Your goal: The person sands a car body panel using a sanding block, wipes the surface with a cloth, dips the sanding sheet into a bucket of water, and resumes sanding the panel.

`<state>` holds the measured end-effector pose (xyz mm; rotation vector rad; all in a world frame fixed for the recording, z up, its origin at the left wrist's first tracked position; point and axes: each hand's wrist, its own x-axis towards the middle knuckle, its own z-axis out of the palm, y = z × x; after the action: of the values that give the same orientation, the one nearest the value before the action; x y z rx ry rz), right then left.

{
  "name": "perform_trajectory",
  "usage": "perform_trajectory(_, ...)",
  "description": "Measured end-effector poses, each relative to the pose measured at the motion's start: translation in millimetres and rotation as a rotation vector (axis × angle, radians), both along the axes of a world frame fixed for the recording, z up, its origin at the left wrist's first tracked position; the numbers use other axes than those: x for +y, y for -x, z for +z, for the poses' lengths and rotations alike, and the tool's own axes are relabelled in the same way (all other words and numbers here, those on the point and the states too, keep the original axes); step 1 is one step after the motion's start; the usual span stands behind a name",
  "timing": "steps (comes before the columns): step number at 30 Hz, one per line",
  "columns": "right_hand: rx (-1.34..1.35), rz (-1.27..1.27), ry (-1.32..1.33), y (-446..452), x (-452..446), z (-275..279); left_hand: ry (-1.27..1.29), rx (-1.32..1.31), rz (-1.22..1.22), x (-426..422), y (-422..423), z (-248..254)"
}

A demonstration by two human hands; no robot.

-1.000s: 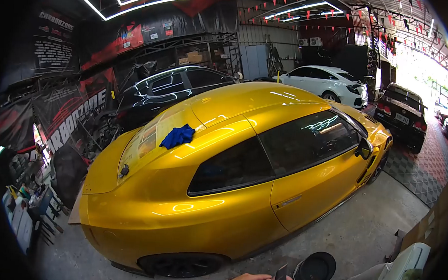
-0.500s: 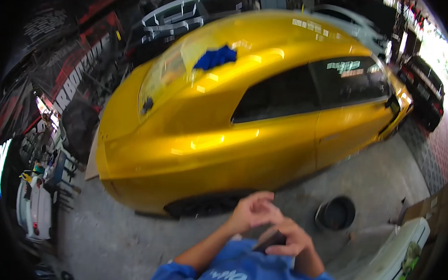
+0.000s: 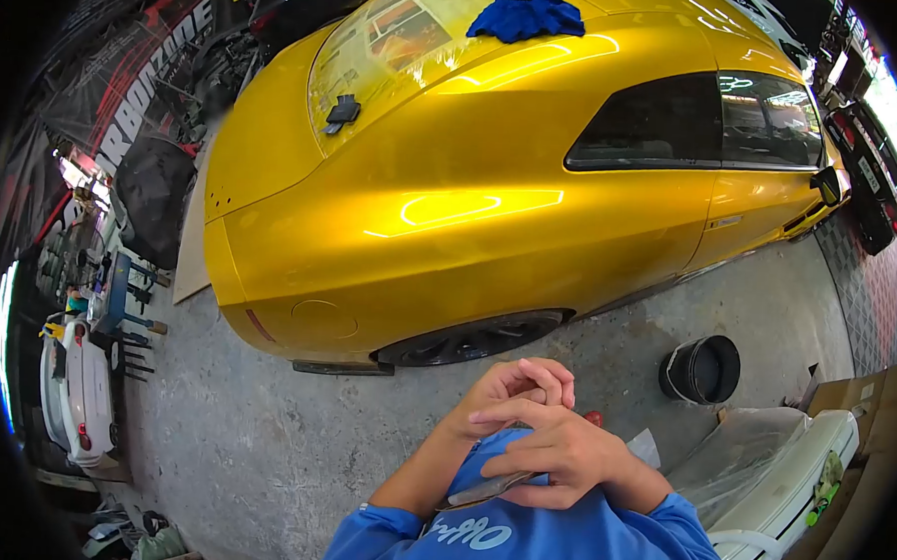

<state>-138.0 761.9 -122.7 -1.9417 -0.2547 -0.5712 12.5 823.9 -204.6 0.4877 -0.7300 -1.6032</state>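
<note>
My left hand [image 3: 516,395] is in front of my chest with its fingers curled. Whatever may be inside them is hidden. Just below, my right hand [image 3: 561,453] grips a thin, flat, greyish piece [image 3: 487,492] between thumb and fingers, and its index finger reaches across to the left hand. Beyond both hands stands a glossy yellow car [image 3: 470,251], its rear wheel [image 3: 476,339] nearest to me. A crumpled blue cloth [image 3: 526,18] lies at the upper edge of the rear window. Small dark tools [image 3: 343,113] rest low on that window.
A black bucket [image 3: 703,369] stands on the concrete floor [image 3: 251,442] to the right. Nearer on that side are a white car panel [image 3: 804,496] with plastic sheeting and a cardboard box [image 3: 854,398]. At left are a white bumper [image 3: 88,394] and a blue stand [image 3: 118,291].
The view has tilted down and steadied, so the car sits higher in it. My right hand's fingers have stretched out toward the left hand, while the flat piece stays in its grip.
</note>
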Motion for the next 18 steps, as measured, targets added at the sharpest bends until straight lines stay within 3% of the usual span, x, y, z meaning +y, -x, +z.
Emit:
perform_trajectory(9,0.009,-0.1,-0.01,0.0,-11.8,-5.9,0.184,-0.052,0.081,-29.1,9.5,-7.8)
perform_trajectory(18,-0.011,-0.259,-0.024,61.0,-48.9,-8.0,0.248,-0.206,0.118,-79.7,67.0,-7.1)
